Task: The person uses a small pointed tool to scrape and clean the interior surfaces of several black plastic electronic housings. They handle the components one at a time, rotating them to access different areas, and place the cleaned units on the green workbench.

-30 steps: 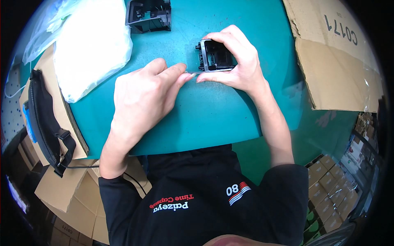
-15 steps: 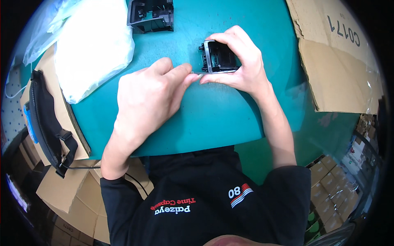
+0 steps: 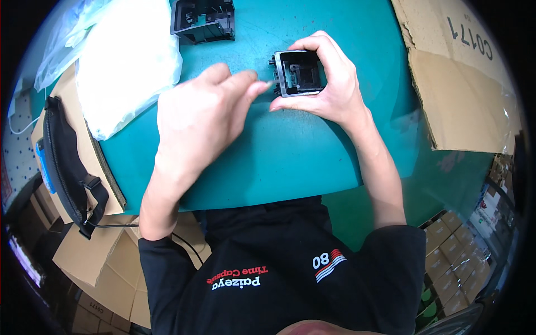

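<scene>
A black plastic housing [image 3: 304, 72], box-shaped with a grey rim around its opening, is gripped by my right hand [image 3: 340, 84]. The thumb lies along its near side and the fingers wrap its far side. At the housing's left face, small black lugs stick out. My left hand [image 3: 204, 114] is closed in a pinch close to these lugs; a small pale tip shows at its fingers, too small and blurred to name. A second black plastic housing [image 3: 206, 28] of similar kind rests farther off on the green table [image 3: 268, 162], beyond both hands.
A white plastic bag [image 3: 128, 67] lies left of my left hand. A black strap-like pouch [image 3: 64, 156] with a cable rests on cardboard at the left edge. A cardboard box [image 3: 463, 84] stands at the right; stacked cartons [image 3: 452, 262] sit below it.
My left hand's fingertips have moved slightly up and away from the near corner toward the housing's left face. The housing has turned a little in my right hand, showing more of its inside.
</scene>
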Action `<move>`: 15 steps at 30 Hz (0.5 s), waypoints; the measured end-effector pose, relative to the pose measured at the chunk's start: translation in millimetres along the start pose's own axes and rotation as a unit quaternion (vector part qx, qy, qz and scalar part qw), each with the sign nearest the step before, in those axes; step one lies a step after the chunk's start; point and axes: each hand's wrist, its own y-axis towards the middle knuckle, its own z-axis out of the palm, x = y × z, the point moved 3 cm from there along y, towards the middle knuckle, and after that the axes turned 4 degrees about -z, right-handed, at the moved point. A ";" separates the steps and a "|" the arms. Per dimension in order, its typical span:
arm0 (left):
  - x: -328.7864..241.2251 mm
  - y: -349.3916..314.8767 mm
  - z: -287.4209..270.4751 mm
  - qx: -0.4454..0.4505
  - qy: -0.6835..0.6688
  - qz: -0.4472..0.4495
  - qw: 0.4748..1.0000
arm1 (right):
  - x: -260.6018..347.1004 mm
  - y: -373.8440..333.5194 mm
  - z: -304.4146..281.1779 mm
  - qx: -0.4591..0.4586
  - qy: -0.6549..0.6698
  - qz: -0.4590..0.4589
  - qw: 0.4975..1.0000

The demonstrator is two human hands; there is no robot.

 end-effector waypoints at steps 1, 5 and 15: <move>4.2 3.8 2.5 -0.012 -0.001 -0.006 1.000 | -0.3 -0.1 0.3 0.000 -0.002 0.000 1.000; 10.8 11.3 6.8 -0.025 0.000 -0.023 0.999 | -1.7 -0.9 0.0 0.002 -0.004 0.002 1.000; 13.2 19.1 9.0 -0.047 0.001 -0.023 0.999 | -2.5 -1.6 1.3 0.005 -0.003 -0.005 1.000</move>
